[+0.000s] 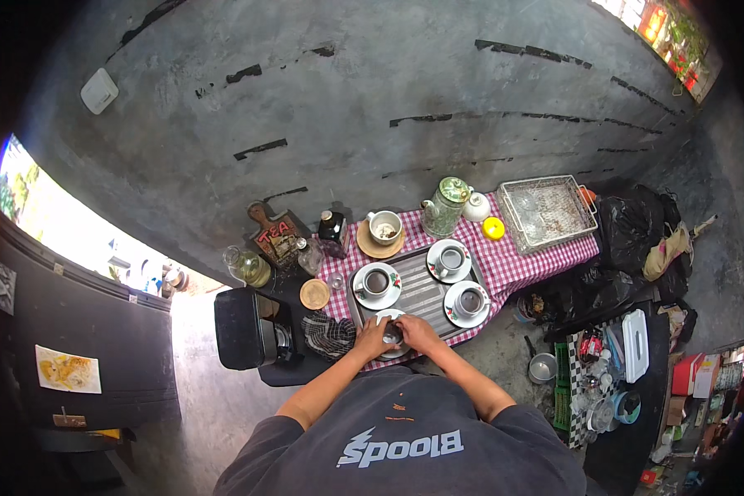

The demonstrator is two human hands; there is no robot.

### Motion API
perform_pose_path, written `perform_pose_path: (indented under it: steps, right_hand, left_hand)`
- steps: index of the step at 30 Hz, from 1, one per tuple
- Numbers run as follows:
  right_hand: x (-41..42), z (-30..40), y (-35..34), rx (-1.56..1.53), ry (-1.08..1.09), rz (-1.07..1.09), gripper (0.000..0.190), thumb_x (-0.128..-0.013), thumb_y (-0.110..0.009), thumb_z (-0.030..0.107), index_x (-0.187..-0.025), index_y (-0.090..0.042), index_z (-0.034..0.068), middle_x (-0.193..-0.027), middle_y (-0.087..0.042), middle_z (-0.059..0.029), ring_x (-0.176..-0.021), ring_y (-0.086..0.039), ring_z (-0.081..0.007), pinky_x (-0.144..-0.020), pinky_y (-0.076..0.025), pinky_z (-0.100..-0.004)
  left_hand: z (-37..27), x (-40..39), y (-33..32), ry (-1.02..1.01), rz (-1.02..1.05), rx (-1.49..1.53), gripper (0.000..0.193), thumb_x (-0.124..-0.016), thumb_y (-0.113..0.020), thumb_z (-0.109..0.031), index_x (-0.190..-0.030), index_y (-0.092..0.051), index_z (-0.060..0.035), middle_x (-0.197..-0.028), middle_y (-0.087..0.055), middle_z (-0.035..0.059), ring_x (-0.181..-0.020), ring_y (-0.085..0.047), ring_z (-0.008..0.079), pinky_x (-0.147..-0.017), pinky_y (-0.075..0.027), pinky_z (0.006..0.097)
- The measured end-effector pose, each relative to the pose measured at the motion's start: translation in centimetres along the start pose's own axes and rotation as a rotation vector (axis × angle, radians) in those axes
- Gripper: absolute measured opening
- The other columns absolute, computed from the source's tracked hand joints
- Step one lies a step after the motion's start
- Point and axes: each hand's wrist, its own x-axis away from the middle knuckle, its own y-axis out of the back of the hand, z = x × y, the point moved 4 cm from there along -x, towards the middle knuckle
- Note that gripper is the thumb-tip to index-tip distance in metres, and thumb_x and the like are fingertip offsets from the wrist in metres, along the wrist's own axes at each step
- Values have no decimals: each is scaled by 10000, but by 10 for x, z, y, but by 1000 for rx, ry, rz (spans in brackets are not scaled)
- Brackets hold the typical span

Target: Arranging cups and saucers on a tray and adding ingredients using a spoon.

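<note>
Both of my hands are at a cup (392, 335) on a white saucer (394, 355) at the near edge of a grey ribbed tray (418, 291). My left hand (372, 338) touches the cup's left side, and my right hand (418, 333) is at its right side; whether the fingers grip it is hidden. Behind it on the tray, a cup of dark liquid (377, 282) stands on a saucer at the left. Two more cups sit on saucers at the right, one farther back (451, 259) and one nearer (470, 302).
A white mug (384, 227) on a wooden coaster, a green enamel pot (447, 208), a yellow lid (493, 228) and a wire-framed basket (549, 214) stand behind. At the left are a striped cloth (328, 335), a dark bottle (333, 229), a glass carafe (248, 266) and a black machine (245, 328).
</note>
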Motion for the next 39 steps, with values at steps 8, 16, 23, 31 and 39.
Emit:
perform_pose_path:
  steps: [8, 16, 23, 31, 39]
  right_hand:
    - [-2, -6, 5, -30, 22, 8, 137, -843, -558, 74, -943, -614, 0, -894, -638, -192, -848, -610, -382, -736, -487, -442]
    - [-12, 1, -5, -113, 60, 95, 146, -849, -550, 75, -953, -629, 10, -886, -642, -183, -850, -614, -372, -748, -485, -439]
    - [-13, -13, 2, -31, 95, 296, 117, -848, -550, 91, -916, -622, 28, -876, -647, -178, -847, -614, -375, -734, -480, -448]
    - [-42, -13, 11, 10, 220, 397, 108, -817, -554, 81, -866, -622, 13, -832, -637, -202, -825, -613, -390, -722, -476, -461]
    - [-57, -4, 8, 51, 362, 470, 101, -804, -572, 102, -814, -595, 5, -806, -628, -207, -811, -607, -394, -715, -469, -466]
  left_hand:
    - [3, -1, -4, -15, 1, 50, 926, -660, -793, -468, -1411, -320, -204, -1418, -347, 231, -1323, -327, 414, -1045, -257, 625]
    - [6, -1, -10, 15, -9, 39, 890, -659, -802, -440, -1379, -337, -199, -1429, -324, 230, -1338, -298, 420, -1033, -275, 618]
    - [7, 1, -11, 4, -66, 97, 885, -642, -823, -405, -1368, -353, -212, -1429, -326, 219, -1345, -292, 404, -1051, -273, 579]
    - [0, 6, -10, 98, -39, 139, 903, -657, -816, -354, -1395, -330, -164, -1449, -287, 238, -1381, -234, 399, -1102, -218, 536]
    - [11, 5, -25, 167, -61, 185, 964, -640, -824, -383, -1429, -305, -192, -1491, -231, 223, -1395, -197, 414, -1108, -235, 537]
